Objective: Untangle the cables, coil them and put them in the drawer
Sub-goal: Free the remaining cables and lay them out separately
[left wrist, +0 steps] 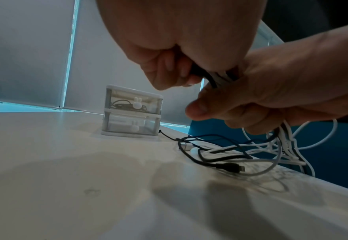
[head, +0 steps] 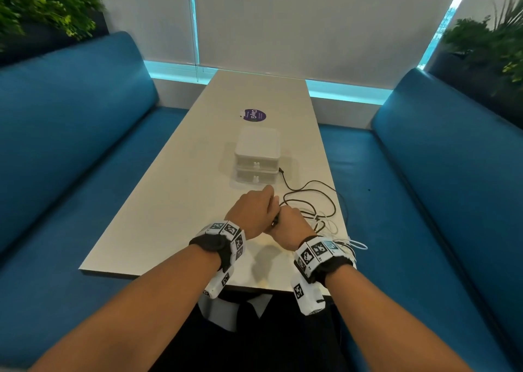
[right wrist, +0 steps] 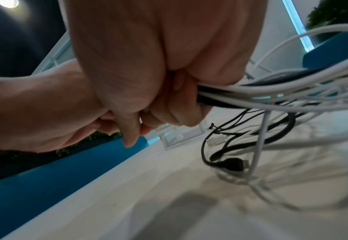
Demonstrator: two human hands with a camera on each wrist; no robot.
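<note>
A tangle of black and white cables [head: 317, 217] lies near the table's right edge, in front of a white two-drawer box [head: 257, 156]. Both hands meet just left of it. My right hand [head: 291, 224] grips a bundle of white and black strands [right wrist: 241, 92] in its fist. My left hand [head: 256, 210] has its fingers curled round a black cable [left wrist: 199, 75] right beside the right fist. Loose ends and plugs [left wrist: 230, 168] trail on the tabletop. Both drawers [left wrist: 131, 112] are closed; a dark coiled cable shows inside the upper one.
The long pale table [head: 184, 202] runs between two blue sofas [head: 70, 145] [head: 438, 173]. A purple round sticker [head: 254, 115] lies beyond the box. One white loop [head: 359, 244] hangs over the table's right edge. Plants stand behind both sofas.
</note>
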